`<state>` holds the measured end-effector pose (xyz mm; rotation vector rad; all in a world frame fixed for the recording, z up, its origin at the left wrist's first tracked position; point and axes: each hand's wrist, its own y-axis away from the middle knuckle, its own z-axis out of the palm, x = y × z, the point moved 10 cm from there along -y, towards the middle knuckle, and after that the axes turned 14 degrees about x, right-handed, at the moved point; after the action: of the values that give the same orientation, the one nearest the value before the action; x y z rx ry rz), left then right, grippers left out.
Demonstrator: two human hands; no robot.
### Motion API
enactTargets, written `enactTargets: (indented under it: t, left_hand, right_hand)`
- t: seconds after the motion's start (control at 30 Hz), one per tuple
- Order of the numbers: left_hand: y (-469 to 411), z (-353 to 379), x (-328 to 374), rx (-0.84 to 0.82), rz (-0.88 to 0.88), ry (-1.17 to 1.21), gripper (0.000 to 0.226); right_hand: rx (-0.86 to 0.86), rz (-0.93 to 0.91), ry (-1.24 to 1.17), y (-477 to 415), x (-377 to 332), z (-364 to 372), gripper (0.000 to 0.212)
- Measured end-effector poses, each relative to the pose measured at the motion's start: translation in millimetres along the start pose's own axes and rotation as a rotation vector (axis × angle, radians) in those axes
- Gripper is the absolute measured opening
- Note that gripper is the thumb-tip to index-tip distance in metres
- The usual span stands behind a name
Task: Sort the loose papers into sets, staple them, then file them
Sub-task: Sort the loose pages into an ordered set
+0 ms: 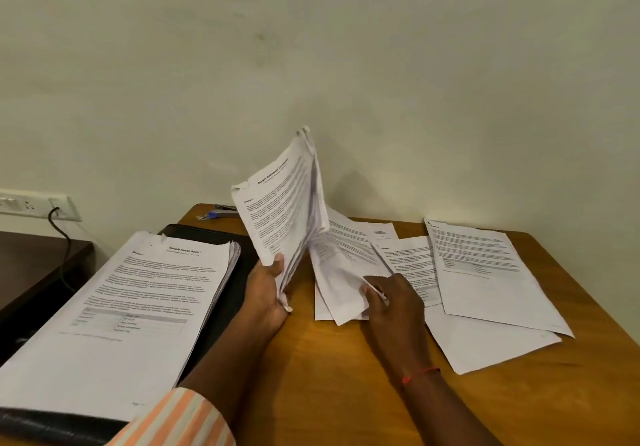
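My left hand [268,286] grips the lower edge of a sheaf of printed pages [284,203], which stands almost upright over the wooden table [329,376]. My right hand [389,302] pinches the near edge of a loose sheet [341,272] that peels away from the sheaf and lies on the table. Two more printed sheets [485,265] lie overlapped to the right. A thick stack of papers [131,314] rests on a black file [221,293] at the left. Behind the sheaf a stapler [221,211] lies at the table's far edge.
A pale wall rises right behind the table. At the left stands a lower dark table [34,265], with a wall socket [41,205] and a black cable above it. Bare wood shows in the near middle of the table.
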<state>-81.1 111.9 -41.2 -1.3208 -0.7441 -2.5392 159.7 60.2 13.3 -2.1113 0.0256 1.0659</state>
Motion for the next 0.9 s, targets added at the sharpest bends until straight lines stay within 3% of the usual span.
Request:
enactTargets:
  t: [0.33,0.5,0.63,0.7,0.83,0.9]
  left_hand:
    - [14.6,12.0,-6.3,-0.111,-0.121,0.102,0.058]
    - [12.2,15.7,-10.8,-0.143,-0.022,-0.097,0.033]
    - [11.6,14.2,-11.2,-0.151,-0.041,-0.103,0.030]
    - [9.7,12.5,-7.8,-0.141,-0.027,-0.099,0.028]
    - [9.9,17.1,-3.0,-0.191,-0.003,-0.092,0.033]
    - [14.9,20.1,-1.9,-0.237,-0.008,-0.083,0.035]
  right_hand:
    - [0.041,-0.329,0.101,8.4,-36.3,-5.9,0.021]
    - [-0.094,-0.390,0.034,17.0,-49.8,4.1,0.018]
    - [0.066,-0.107,-0.104,-5.1,-19.4,-16.5,0.013]
    - [0.120,0.054,-0.069,-15.4,5.9,-23.9,0.028]
    - [0.010,0.464,-0.182,-15.8,53.5,-15.8,0.055]
    - [-0.076,0.656,-0.378,-11.1,68.5,-6.1,0.063]
